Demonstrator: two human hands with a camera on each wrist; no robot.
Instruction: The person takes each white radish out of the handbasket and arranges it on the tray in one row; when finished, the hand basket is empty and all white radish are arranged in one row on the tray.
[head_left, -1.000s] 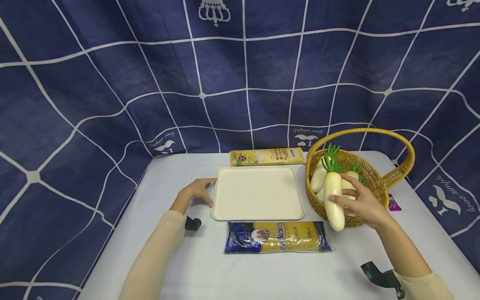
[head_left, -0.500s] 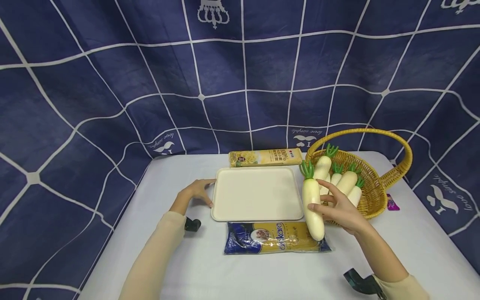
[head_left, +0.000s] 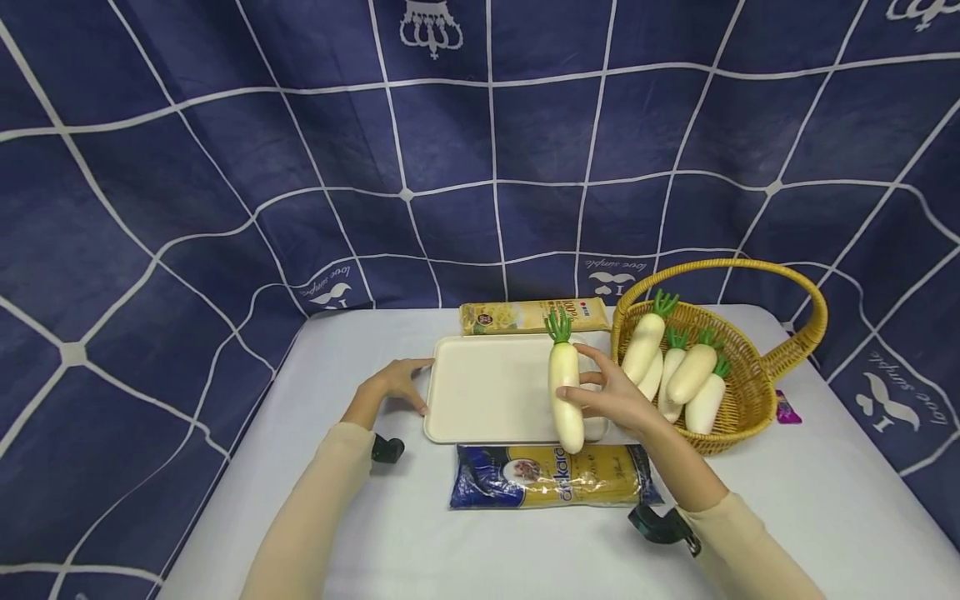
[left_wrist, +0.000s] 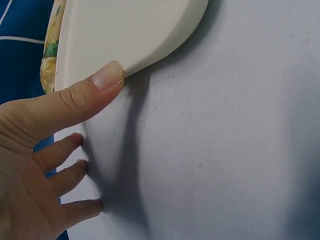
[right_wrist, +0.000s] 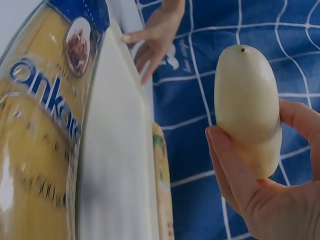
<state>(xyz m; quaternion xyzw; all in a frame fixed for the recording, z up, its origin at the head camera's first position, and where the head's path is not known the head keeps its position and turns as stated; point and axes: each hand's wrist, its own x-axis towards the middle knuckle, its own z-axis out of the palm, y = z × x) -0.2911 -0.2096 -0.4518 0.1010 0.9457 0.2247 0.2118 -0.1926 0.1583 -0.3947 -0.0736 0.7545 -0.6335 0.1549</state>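
A white radish point(head_left: 566, 400) with green leaf stubs hangs over the right part of the cream tray point(head_left: 487, 392), pinched between the thumb and fingers of my right hand point(head_left: 618, 396). Seen from the right wrist, the blunt lower end of the radish point(right_wrist: 247, 100) faces the camera. My left hand point(head_left: 393, 382) rests at the tray's left edge. In the left wrist view its thumb point(left_wrist: 85, 92) touches the tray rim, while the other fingers are spread near the tablecloth. More white radishes point(head_left: 692, 375) lie in the wicker basket point(head_left: 738, 425) on the right.
A blue and yellow pasta bag point(head_left: 555, 477) lies along the tray's near side. Behind the tray is a yellow noodle packet point(head_left: 517, 317). The basket's tall handle point(head_left: 750, 263) arches over it, and a small purple packet point(head_left: 787, 410) lies to its right.
My right hand has carried the radish leftward from above the basket, past its rim, to over the tray. My left hand has stayed at the tray's edge.
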